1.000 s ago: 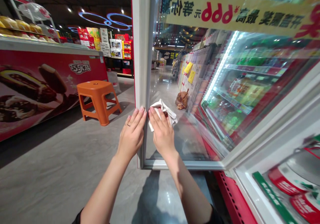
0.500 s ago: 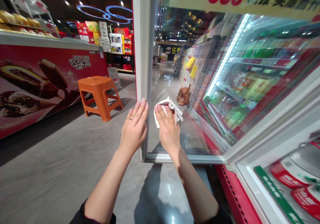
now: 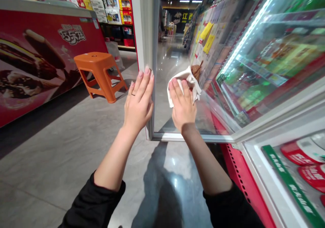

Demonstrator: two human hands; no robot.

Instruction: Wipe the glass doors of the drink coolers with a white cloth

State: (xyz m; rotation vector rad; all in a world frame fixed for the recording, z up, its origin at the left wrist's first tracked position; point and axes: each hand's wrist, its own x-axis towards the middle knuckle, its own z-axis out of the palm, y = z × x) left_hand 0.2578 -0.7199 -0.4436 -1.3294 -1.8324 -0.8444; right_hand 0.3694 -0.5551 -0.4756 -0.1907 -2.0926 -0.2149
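A white cloth (image 3: 179, 77) lies pressed against the glass of an open fridge door (image 3: 167, 119). My right hand (image 3: 183, 101) holds it there, fingers stretched over it and the palm toward the pane. Part of the cloth is hidden under that hand. My left hand (image 3: 139, 99) rests flat on the door's outer frame (image 3: 145, 28), its fingers stretched out and a thin dark ring on one of them. Nothing shows in the left hand.
An orange stool (image 3: 98, 63) stands left of the door, before a red ice-cream freezer (image 3: 76, 55). To the right, red-labelled containers (image 3: 313, 177) sit on the fridge shelf, behind a green strip (image 3: 286, 184). Boxed goods (image 3: 111, 6) are stacked at the back.
My right hand has slid the cloth rightward and slightly up the glass, away from the outer frame. The left hand stays on the frame. My view has tilted down.
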